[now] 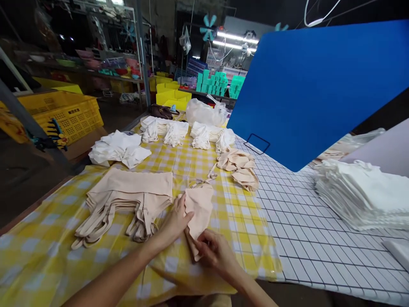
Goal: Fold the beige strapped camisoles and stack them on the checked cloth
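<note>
A beige strappy bra top (200, 204) lies folded narrow on the checked cloth in front of me, its straps stretching away at the far end. My left hand (175, 219) holds its left edge, thumb over the fabric and fingers along the side. At the near end, my right hand (217, 251) pinches the lower edge between thumb and fingers. Just left of my left hand sits a neat stack of beige strappy tops (132, 187), straps hanging toward me. A loose heap of beige tops (239, 166) lies beyond, to the right.
White folded strappy tops (166, 128) and a crumpled white pile (118, 147) occupy the far side. A large blue board (313, 85) leans over the grid-patterned cloth (287, 221). Stacked white garments (361, 192) are at right; a yellow crate (73, 115) stands left, beyond a metal post.
</note>
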`<state>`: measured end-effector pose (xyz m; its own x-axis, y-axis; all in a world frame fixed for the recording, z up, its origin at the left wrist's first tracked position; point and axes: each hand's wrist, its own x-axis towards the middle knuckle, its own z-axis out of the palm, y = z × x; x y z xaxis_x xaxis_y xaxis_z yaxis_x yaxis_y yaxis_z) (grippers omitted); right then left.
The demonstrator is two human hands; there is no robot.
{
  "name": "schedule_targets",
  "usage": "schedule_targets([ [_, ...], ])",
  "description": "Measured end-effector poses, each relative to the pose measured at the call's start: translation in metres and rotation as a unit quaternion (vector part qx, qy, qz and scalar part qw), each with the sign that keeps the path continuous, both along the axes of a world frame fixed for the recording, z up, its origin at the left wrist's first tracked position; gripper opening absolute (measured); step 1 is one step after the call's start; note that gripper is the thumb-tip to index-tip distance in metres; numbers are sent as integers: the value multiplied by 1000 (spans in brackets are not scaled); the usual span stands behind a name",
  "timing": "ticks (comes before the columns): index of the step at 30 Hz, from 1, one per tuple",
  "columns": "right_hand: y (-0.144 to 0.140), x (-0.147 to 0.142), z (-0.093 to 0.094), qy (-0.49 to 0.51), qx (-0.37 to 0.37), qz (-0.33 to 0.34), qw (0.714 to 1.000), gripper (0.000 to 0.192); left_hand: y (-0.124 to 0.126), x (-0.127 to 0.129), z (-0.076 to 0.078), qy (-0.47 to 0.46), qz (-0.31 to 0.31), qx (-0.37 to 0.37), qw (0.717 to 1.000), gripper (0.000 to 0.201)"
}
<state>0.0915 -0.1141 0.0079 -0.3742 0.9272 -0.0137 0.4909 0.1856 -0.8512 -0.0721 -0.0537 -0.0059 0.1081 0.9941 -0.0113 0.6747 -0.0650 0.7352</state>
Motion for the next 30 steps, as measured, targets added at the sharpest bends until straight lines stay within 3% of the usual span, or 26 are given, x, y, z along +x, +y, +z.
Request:
schedule_targets([
  [5, 6, 32, -1, -61, -6, -87, 994, 23, 16, -1, 14, 133, 1, 25, 991, 48],
  [8, 2, 49, -5, -83, 8, -111, 990, 22, 33, 1, 22, 136, -23, 26, 990, 52],
  [11, -3, 65, -12, -100, 18, -146, 984, 17, 46, 5, 24, 106, -64, 5, 992, 52],
  [15, -9, 82, -18, -122, 27, -166, 978, 10, 53, 13, 23, 69, -94, -22, 993, 31],
  [20, -6, 104, 4, -34, 30, -234, 971, 15, 57, 21, 39, 23, -66, -18, 997, 20],
  [23, 6, 117, 19, 65, -20, -248, 966, 24, 63, 21, 56, -80, -61, -68, 993, 23],
  [25, 17, 123, 21, 58, -43, -253, 965, 24, 67, 21, 61, -137, -49, -99, 984, 26],
  [27, 26, 125, 18, -23, -15, -286, 958, 20, 69, 23, 60, -143, -31, -91, 985, 25],
  [30, 29, 119, 9, -141, 127, -337, 922, 19, 64, 28, 50, -128, -21, -46, 991, 18],
])
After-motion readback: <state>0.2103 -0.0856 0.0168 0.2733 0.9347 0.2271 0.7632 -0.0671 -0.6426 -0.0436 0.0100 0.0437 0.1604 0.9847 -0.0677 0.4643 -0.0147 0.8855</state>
